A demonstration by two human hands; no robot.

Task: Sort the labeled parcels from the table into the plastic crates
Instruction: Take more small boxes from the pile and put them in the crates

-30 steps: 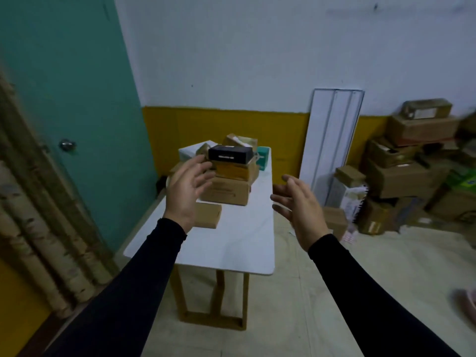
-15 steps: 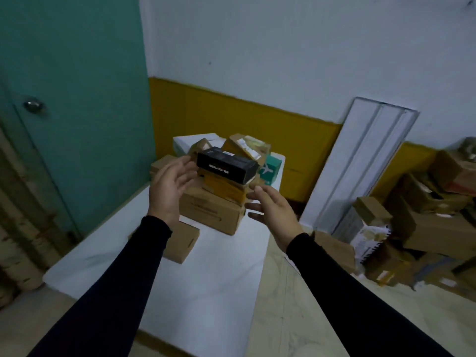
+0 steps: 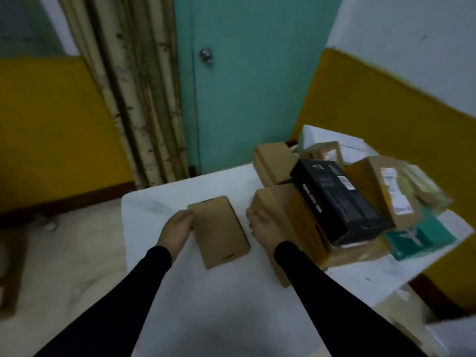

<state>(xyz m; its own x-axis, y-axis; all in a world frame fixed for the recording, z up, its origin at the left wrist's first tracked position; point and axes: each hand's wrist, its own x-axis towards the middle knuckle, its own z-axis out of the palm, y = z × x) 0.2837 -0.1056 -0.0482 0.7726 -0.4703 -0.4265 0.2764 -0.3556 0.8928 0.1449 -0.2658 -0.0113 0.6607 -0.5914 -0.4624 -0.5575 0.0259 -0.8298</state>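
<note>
A small flat brown box [image 3: 219,230] lies on the white table [image 3: 206,318]. My left hand [image 3: 177,229] has its fingers curled against the box's left edge. My right hand [image 3: 265,225] sits in the gap between this box and a larger brown box [image 3: 273,199], fingers relaxed along that box's side. On the pile to the right lie a black box [image 3: 334,202], a brown parcel with a white label [image 3: 391,191] and a teal box [image 3: 422,238]. No plastic crate is in view.
Another brown box [image 3: 275,163] and a white box [image 3: 327,137] stand at the table's far end. Beyond the table are a teal door [image 3: 244,86], pale birch trunks [image 3: 136,99] and a yellow-banded wall. The floor lies left of the table.
The view swung left and down over the table. Both hands dropped from beside the black box to the small flat box, the left now at its edge.
</note>
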